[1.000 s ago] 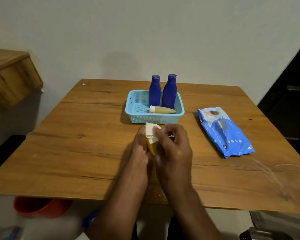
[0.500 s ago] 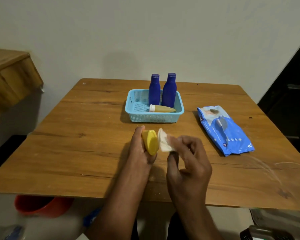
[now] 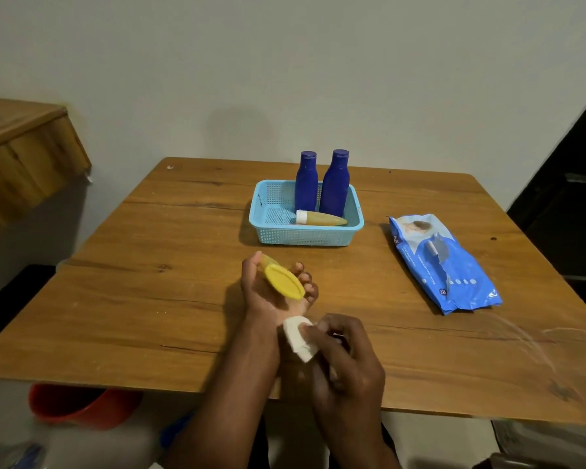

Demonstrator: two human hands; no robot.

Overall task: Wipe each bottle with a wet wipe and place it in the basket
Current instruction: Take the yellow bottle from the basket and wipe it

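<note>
My left hand (image 3: 268, 296) holds a yellow bottle (image 3: 284, 281) above the middle of the wooden table (image 3: 149, 299), its oval bottom turned toward me and its body mostly hidden by the fingers. Just below it my right hand (image 3: 345, 363) pinches a folded white wet wipe (image 3: 298, 338), apart from the bottle. Behind them stands a light blue basket (image 3: 305, 236). Two dark blue bottles (image 3: 334, 184) stand upright in it and a tan bottle (image 3: 322, 219) with a white cap lies on its side in front of them.
A blue pack of wet wipes (image 3: 444, 264) lies on the table at the right. A red bucket (image 3: 78, 406) sits on the floor under the table's front left edge. A wooden ledge (image 3: 24, 154) juts out at the left and a dark cabinet (image 3: 569, 211) stands at the right.
The right hand has drawn the wipe off the yellow bottle and back toward me. The left hand has moved the bottle forward toward the basket and tilted it.
</note>
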